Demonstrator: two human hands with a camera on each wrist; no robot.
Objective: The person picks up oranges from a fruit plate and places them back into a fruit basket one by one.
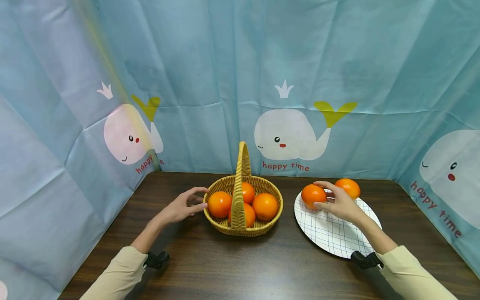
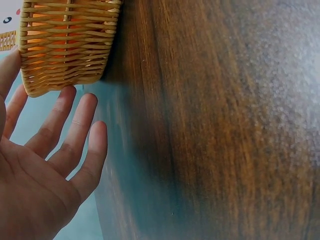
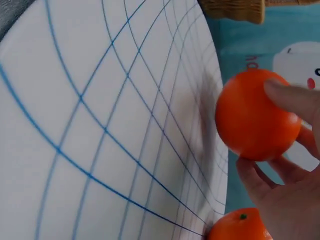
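Note:
On the right, my right hand [image 1: 342, 205] holds an orange [image 1: 313, 196] between thumb and fingers, close over the far left part of a white plate [image 1: 333, 237] with blue grid lines. The right wrist view shows the thumb on one side of this orange [image 3: 252, 117] and fingertips on the other. A second orange [image 1: 348, 188] sits at the plate's far edge, behind that hand. My left hand [image 1: 183, 206] is at the left side of a wicker basket [image 1: 219, 225], fingers spread and gently bent. Its thumb and fingertips are right at the basket wall [image 2: 70, 55].
Several oranges [image 1: 265, 206] lie in the basket under its tall arched handle [image 1: 238, 183]. Dark wooden table [image 1: 240, 266] extends in front of basket and plate. A blue curtain [image 1: 210, 83] with printed whales hangs behind the table and along both sides.

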